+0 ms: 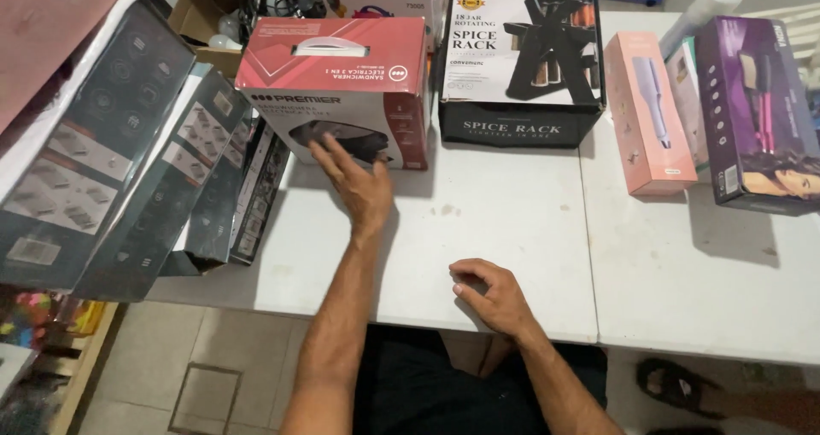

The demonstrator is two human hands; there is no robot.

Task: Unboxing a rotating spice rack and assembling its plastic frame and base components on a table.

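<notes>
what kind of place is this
Probably a stockroom or small reseller's packing area: boxed goods crowd a white table, among them a red sandwich maker box under the left hand, and a spice rack box.

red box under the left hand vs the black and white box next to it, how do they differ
The red box is red and white with a carry handle on top; the black and white box has none that shows. The left hand touches the red box's front; nothing touches the black and white box. The red box pictures a dark appliance, the other a black rack of jars. Both stand on the white table.
</notes>
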